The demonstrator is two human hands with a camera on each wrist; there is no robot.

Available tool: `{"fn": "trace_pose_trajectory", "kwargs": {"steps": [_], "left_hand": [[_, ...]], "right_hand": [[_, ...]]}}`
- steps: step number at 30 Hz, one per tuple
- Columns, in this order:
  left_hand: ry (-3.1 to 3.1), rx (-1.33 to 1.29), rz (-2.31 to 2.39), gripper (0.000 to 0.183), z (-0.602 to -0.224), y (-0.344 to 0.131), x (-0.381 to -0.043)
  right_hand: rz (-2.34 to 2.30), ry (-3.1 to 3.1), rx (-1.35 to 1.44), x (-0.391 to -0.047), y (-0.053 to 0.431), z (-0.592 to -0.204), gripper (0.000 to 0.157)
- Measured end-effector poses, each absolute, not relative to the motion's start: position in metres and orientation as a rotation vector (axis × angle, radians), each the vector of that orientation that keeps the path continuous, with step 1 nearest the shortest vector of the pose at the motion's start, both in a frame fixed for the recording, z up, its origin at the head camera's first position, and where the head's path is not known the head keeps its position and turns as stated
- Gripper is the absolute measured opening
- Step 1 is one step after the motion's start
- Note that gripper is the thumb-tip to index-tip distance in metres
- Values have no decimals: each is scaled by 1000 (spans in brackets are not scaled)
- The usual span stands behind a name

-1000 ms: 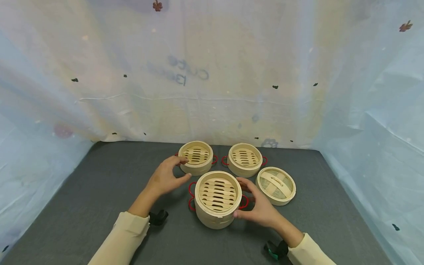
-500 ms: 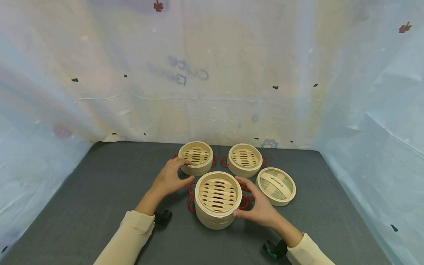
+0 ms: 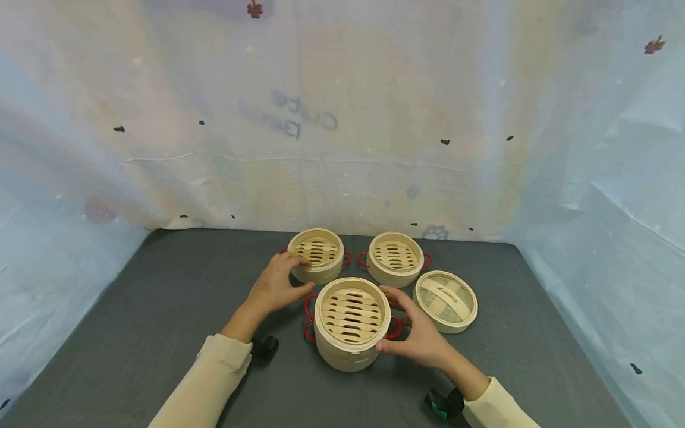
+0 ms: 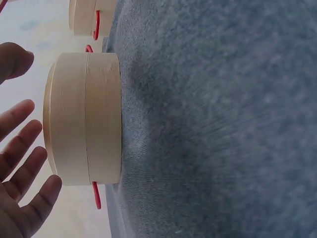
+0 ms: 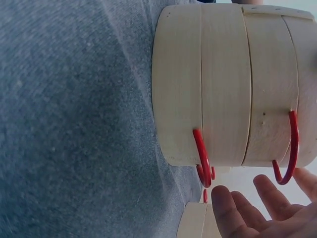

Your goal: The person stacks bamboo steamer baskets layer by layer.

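A bamboo steamer stack [image 3: 352,324] of two tiers with red handles stands at the front middle. My right hand [image 3: 414,333] holds its right side, index fingertip at the upper rim and thumb at the front wall. In the right wrist view its fingers [image 5: 277,198] curve beside the red handles. My left hand [image 3: 275,285] is held over the front left of the back-left bamboo steamer [image 3: 317,255], fingers spread and thumb apart. The left wrist view shows its loose fingers [image 4: 37,168] close to that steamer's upper rim, with nothing in the hand.
Another bamboo steamer [image 3: 396,258] with red handles stands at the back right. A round woven bamboo lid [image 3: 446,301] lies right of the stack, beyond my right hand. The grey cloth-covered table [image 3: 160,333] ends at pale plastic sheeting [image 3: 374,119] behind and at both sides.
My left hand has shifted a little to the right, closer to the stack and over the back-left steamer. My right hand and the steamers stay put.
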State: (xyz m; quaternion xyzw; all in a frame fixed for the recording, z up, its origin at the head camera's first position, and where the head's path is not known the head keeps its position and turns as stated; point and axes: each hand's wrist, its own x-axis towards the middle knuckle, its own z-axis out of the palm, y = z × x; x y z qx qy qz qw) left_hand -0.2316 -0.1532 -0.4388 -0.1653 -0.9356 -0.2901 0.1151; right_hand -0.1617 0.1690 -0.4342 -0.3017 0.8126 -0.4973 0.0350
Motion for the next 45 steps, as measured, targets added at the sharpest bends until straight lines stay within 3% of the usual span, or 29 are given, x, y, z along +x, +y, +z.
{"fn": "trace_pose_trajectory", "kwargs": {"steps": [19, 45], "left_hand": [[-2826, -489, -782, 36, -428, -143, -263], [-2855, -568, -750, 29, -431, -133, -275]], "right_hand": [[-1522, 2515, -901, -162, 169, -433, 90], [-1541, 2486, -906, -162, 170, -433, 88]]}}
